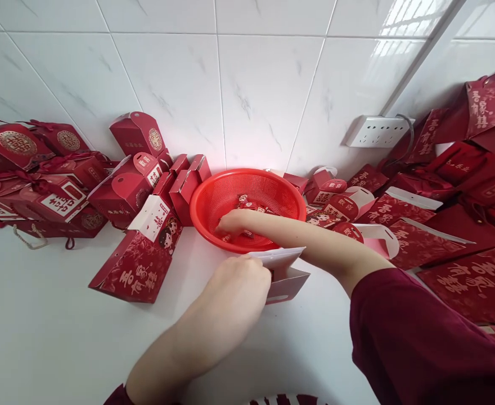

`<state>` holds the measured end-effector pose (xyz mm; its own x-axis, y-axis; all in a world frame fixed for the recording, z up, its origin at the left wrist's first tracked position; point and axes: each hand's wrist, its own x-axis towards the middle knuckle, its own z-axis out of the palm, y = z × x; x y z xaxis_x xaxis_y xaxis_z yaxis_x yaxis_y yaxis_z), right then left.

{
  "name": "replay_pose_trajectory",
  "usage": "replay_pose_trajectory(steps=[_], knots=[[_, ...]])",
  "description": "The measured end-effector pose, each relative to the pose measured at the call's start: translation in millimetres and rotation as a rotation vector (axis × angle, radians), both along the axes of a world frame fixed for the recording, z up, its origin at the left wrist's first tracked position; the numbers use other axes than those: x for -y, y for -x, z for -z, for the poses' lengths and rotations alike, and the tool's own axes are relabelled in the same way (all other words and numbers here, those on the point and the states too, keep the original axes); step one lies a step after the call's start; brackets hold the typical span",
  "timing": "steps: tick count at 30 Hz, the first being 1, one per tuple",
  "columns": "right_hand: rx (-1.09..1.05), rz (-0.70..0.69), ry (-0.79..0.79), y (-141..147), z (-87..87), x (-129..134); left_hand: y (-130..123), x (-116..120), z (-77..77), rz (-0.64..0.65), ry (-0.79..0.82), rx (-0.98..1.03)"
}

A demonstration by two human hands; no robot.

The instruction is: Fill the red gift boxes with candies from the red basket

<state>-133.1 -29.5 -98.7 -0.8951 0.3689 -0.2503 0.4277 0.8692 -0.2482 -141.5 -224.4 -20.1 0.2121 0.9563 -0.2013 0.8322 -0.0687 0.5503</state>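
A red perforated basket (197,209) stands against the tiled wall, with small red wrapped pieces (251,206) inside. My right hand (231,223) reaches down into its left part, fingers bent downward over the pieces; the fingertips are hidden, so what they hold cannot be made out. In front of the basket, my left hand (247,281) is closed on the left edge of an open-topped red paper box (287,287), whose pale flaps stand up. The box is below my right forearm. Left of the basket lies a red box with printed figures (140,270).
Red gift boxes (62,197) are piled at the left, and more stand beside the basket. Many red boxes and flat bags (467,281) cover the right side. A white power strip (378,132) is on the wall. A striped object (287,400) shows at the bottom edge.
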Motion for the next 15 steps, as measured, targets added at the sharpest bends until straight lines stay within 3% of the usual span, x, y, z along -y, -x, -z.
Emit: replay_pose_trajectory(steps=[4,9,12,15], knots=[[0.012,-0.053,0.04,-10,-5.8,3,5,2,-3.0,0.055,-0.073,-0.145],[-0.181,-0.03,-0.027,-45,-38.7,-3,1,5,-10.5,0.077,-0.137,-0.298],[-0.383,0.058,-0.059,-89,-60.1,8,-3,5,-11.0,0.12,-0.157,-0.342],[-0.839,0.143,0.117,-142,-74.7,42,-1,6,-9.2,0.164,-0.158,-0.344]])
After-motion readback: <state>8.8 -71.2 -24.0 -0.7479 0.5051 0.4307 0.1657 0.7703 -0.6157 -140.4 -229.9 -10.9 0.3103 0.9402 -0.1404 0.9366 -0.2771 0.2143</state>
